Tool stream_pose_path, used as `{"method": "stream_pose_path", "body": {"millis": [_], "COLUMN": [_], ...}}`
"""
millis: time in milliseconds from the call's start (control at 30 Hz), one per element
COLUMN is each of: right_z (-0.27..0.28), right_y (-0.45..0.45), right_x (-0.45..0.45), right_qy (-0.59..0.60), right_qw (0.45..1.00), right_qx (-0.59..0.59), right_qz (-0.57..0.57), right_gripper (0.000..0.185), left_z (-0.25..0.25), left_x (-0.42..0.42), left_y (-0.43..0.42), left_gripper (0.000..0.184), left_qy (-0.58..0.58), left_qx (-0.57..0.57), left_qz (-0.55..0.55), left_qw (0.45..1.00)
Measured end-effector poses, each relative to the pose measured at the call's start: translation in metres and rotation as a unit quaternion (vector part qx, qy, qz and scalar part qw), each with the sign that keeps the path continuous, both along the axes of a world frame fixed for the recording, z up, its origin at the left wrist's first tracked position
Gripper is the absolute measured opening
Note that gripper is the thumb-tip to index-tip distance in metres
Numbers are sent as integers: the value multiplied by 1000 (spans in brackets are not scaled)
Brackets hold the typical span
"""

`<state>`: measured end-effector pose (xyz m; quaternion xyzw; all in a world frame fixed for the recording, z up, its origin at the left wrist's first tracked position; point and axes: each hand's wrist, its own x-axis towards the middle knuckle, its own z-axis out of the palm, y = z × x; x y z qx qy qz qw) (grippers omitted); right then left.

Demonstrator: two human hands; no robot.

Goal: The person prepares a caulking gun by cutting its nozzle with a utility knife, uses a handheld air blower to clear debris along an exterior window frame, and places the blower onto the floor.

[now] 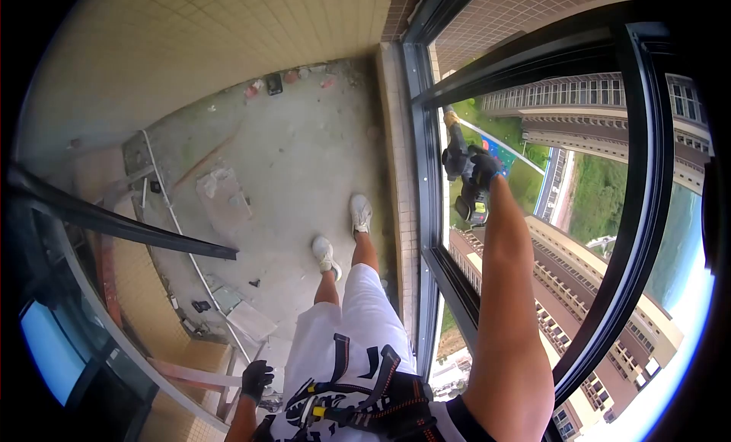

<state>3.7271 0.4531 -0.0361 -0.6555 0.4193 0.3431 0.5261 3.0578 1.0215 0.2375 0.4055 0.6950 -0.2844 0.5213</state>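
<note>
My right hand (485, 168), in a black glove, is wrapped round a cordless power tool (459, 159) at the dark window frame (428, 175). The arm reaches out through the frame opening, and the tool's battery end shows below the hand. The tool's front end points to the top of the view, near the frame's inner edge. My left hand (257, 377), also gloved in black, is low beside my left thigh with its fingers curled. Whether it holds anything is not clear.
A concrete floor (289, 153) with debris lies under my shoes. A dark metal bar (137, 223) juts in from the left. A long pale pipe (179, 221) crosses the floor's left side. Tall buildings (571, 107) and ground far below show outside. Harness straps (373, 396) cross my waist.
</note>
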Motion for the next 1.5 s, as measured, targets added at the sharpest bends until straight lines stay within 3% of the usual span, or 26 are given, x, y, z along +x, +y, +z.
{"method": "stream_pose_path", "body": {"millis": [33, 100, 133, 167, 233, 300, 400, 500, 667, 733, 833, 867, 967, 1033, 1100, 1167, 1233, 1300, 1333, 1467, 1500], "right_z": [-11, -11, -4, -16, -52, -34, -9, -10, 6, 27, 9, 14, 49, 44, 37, 47, 75, 45, 118, 100, 99], "right_y": [-9, -11, -22, -32, -61, -59, -45, -43, -20, -3, -12, -8, 24, 33, 42, 69, 108, 115, 155, 205, 221], "right_x": [6, 19, 31, 34, 39, 51, 66, 93, 103, 93, 66, 58, 12, -22, -56, -89, -109, -115, -103, -90, -71], "right_qy": [0, -83, -32, -32, -200, -178, -235, -195, -217, -148, -158, -105, -151, -161, -152, -100, -117, -17, -12, -315, -211], "right_qw": [1000, 984, 975, 975, 888, 871, 771, 761, 787, 795, 791, 813, 862, 880, 937, 957, 981, 997, 992, 940, 972], "right_qx": [0, -75, -98, -98, -228, -258, -344, -328, -323, -323, -348, -339, -321, -319, -216, -204, -147, -58, 59, 56, 100], "right_qz": [5, 141, 196, 196, 347, 377, 482, 525, 479, 492, 478, 461, 363, 312, 231, 180, 45, 43, -113, 115, -20], "right_gripper": [50, 63, 69, 69, 56, 55, 55, 51, 53, 47, 42, 43, 41, 42, 44, 26, 25, 26, 23, 16, 15], "left_z": [2, 3, 4, 4, 2, 1, 0, 0, 0, -6, -9, -12, -15, -27, -32, -39, -43, -57, -62, -75, -79], "left_x": [4, 6, 8, 11, 18, 24, 33, 41, 51, 52, 53, 54, 60, 57, 56, 62, 72, 80, 86, 112, 122], "left_y": [-3, -7, -8, -9, -7, -6, -4, 0, 4, 3, 1, -1, -13, -16, -18, -19, -20, -14, -11, 17, 25], "left_gripper": [26, 27, 28, 28, 28, 28, 28, 29, 31, 33, 34, 35, 35, 35, 36, 37, 39, 39, 39, 36, 35], "left_qy": [0, 3, 10, 10, 37, 40, 40, 45, 18, 18, -6, 0, 6, 16, -21, -38, -53, -75, -67, -70, -91], "left_qx": [0, 5, 3, 3, -17, -23, -14, -18, -17, -4, -18, -14, 7, -9, -17, -11, 2, 8, 13, 4, -6], "left_qz": [5, -2, -7, -6, 12, -4, -9, -9, -34, -25, -1, -2, -9, 0, 10, 10, -17, -16, -27, -29, -25], "left_qw": [1000, 1000, 1000, 1000, 999, 999, 999, 999, 999, 1000, 1000, 1000, 1000, 1000, 1000, 999, 998, 997, 997, 997, 996]}}
